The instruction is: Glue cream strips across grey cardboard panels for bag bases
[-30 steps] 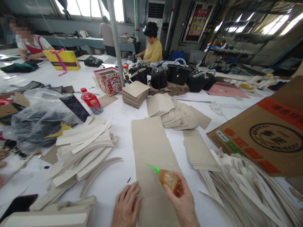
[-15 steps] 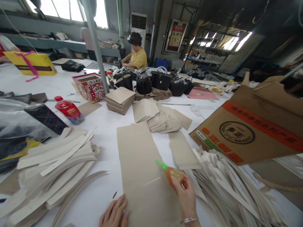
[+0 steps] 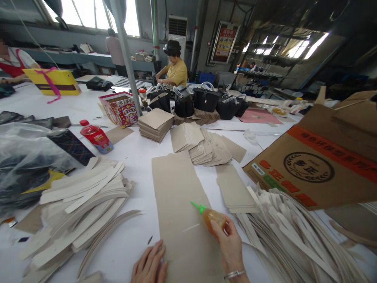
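Note:
My right hand (image 3: 231, 245) is wrapped round a glue bottle (image 3: 214, 221) of amber liquid with a green nozzle. The bottle is tilted, its tip pointing up and left above a long grey-beige cardboard sheet (image 3: 176, 188). A thin shiny line runs across the sheet left of the bottle. My left hand (image 3: 150, 263) lies flat at the sheet's left edge near the bottom, its fingers stretched out and holding nothing. A small dark sliver (image 3: 150, 239) lies on the white table just beyond those fingers.
Curved cardboard strips (image 3: 94, 204) are heaped at left, and more strips (image 3: 291, 232) at right by a tilted carton (image 3: 312, 165). Cardboard stacks (image 3: 156, 124), a red bottle (image 3: 96, 135) and black bags (image 3: 206, 100) stand farther back. A person in yellow (image 3: 176, 72) works beyond.
The view has swung slightly left, so most things appear farther right. Against the sheet, the bottle in my right hand has moved a little left. My left hand stays at the sheet's edge.

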The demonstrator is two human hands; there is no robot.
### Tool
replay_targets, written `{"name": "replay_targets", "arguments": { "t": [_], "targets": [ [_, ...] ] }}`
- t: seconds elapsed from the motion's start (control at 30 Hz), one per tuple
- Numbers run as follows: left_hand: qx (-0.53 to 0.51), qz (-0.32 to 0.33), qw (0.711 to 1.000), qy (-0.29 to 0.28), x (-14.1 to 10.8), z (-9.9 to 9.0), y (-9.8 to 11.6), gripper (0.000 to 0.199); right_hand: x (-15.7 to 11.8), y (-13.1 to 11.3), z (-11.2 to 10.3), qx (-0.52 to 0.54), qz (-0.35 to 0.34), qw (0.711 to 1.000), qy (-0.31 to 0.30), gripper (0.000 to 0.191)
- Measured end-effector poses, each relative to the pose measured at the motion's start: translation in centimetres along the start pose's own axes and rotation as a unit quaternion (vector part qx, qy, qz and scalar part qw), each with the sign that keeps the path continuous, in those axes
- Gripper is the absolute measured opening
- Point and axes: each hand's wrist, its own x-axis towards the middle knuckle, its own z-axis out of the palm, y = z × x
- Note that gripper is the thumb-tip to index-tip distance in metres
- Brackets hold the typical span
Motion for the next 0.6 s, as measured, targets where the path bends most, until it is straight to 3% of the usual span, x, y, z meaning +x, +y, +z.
{"name": "replay_targets", "arguments": {
  "t": [0.2,0.6],
  "targets": [
    [0.006,0.008,1.0,-0.004,0.4,-0.6,0.1,0.035,-1.1,0.9,1.6,-0.031,-0.001,0.999,-0.041,0.059],
    [0.026,0.017,1.0,0.001,0.5,-0.9,-0.1,0.036,-4.5,0.4,5.9,0.013,0.033,0.994,-0.105,0.054]
  ]
}}
